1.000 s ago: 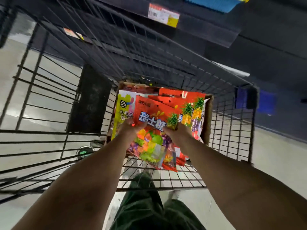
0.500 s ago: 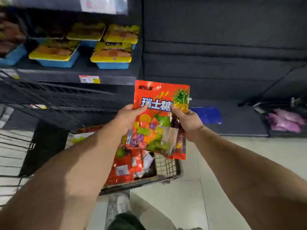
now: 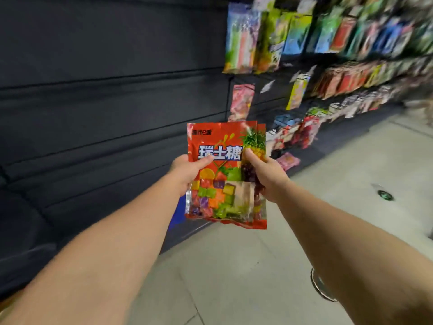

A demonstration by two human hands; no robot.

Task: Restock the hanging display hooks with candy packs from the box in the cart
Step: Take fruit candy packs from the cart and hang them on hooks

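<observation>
Head view: I hold a small stack of red candy packs (image 3: pixel 226 177) upright, long axis vertical, out in front of me at mid-frame. My left hand (image 3: pixel 187 171) pinches the left edge with its thumb across the front; my right hand (image 3: pixel 266 175) pinches the right edge the same way. The hanging display hooks (image 3: pixel 328 73) with their packets lie ahead and to the right, above the packs, so the right hand is nearer. Half a second ago the cart and box sat below the packs; now neither shows, and the display has swung into view.
</observation>
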